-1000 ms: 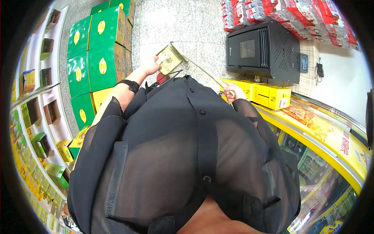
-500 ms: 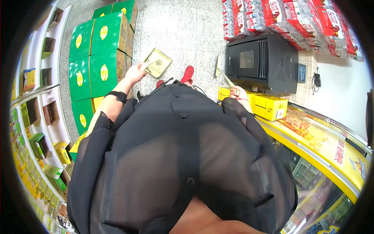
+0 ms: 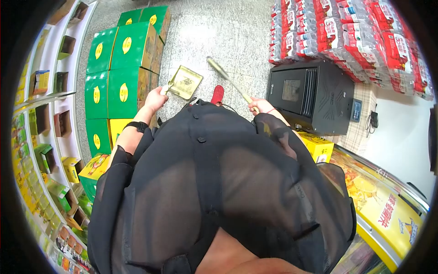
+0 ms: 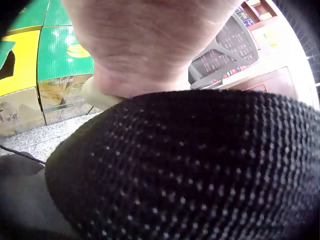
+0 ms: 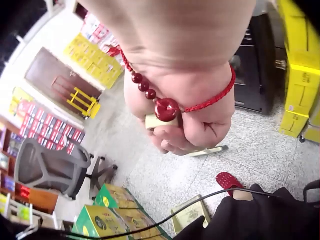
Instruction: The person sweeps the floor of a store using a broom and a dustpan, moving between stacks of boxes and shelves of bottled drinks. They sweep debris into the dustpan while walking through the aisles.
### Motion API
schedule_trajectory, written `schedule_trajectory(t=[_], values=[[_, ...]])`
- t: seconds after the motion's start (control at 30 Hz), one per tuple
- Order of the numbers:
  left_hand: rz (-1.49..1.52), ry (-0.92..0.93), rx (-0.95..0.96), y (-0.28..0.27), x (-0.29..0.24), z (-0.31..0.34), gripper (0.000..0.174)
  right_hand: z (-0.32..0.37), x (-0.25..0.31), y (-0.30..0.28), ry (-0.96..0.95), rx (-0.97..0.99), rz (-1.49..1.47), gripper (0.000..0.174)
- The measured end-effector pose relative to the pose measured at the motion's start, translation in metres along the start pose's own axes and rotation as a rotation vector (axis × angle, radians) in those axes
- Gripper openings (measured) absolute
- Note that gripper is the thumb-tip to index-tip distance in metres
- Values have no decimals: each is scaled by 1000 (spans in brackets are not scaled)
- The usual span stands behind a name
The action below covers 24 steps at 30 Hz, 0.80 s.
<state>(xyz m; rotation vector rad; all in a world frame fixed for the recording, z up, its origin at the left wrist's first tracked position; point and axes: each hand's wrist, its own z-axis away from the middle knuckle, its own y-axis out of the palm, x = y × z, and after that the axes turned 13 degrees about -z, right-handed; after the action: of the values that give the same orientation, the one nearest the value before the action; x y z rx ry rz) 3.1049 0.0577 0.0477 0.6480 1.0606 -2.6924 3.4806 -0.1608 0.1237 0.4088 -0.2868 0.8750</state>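
Observation:
In the head view my left hand (image 3: 156, 99) grips the handle of a pale yellow-green dustpan (image 3: 185, 82), held out over the floor at left of centre. My right hand (image 3: 261, 107) is curled round the end of a light-coloured stick-handled brush (image 3: 230, 81), whose head points up and left, apart from the dustpan. In the right wrist view the fingers wrap the pale handle (image 5: 161, 121), with the dustpan (image 5: 192, 215) lower down. The left wrist view shows mostly a dark band and the wrist; the fingers are hidden there.
Green cartons (image 3: 125, 91) are stacked on the left beside white shelves (image 3: 68, 109). To the right stand a black cabinet (image 3: 310, 93), packs of bottles (image 3: 331, 29) and a yellow-edged counter (image 3: 378, 201). A red shoe (image 3: 217, 94) stands on the speckled floor (image 3: 191, 27). A grey chair (image 5: 52, 167) is farther off.
The brush first moved away from the dustpan toward the black cabinet, then swung back left. The dustpan moved left, away from where the brush had been touching it. The view has shifted.

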Motion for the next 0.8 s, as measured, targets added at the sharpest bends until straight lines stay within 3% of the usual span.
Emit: schedule_trajectory(t=[0.1,0.2,0.27,0.33,0.4,0.47,0.57,0.8], values=[[64,2,9,-6,-37,-2,35,0,32,28,167,67,182,61],[45,-10,64,-12,-67,-11,34,-9,56,22,192,159,146,63],[-137,71,-29,-14,-73,-26,33,-3,72,7,195,134,108,63],[-135,93,-34,-17,-80,-35,32,4,86,-23,188,242,-139,61],[-11,-31,65,-24,-95,-37,33,-19,70,-75,90,155,-180,55],[48,-27,93,-19,-101,-44,39,-20,70,-109,-36,143,-216,56],[68,-33,67,-12,-109,-53,34,3,82,-123,-100,-39,-287,56],[320,-74,65,1,-113,-72,40,-4,114,-142,-108,-177,-262,45]])
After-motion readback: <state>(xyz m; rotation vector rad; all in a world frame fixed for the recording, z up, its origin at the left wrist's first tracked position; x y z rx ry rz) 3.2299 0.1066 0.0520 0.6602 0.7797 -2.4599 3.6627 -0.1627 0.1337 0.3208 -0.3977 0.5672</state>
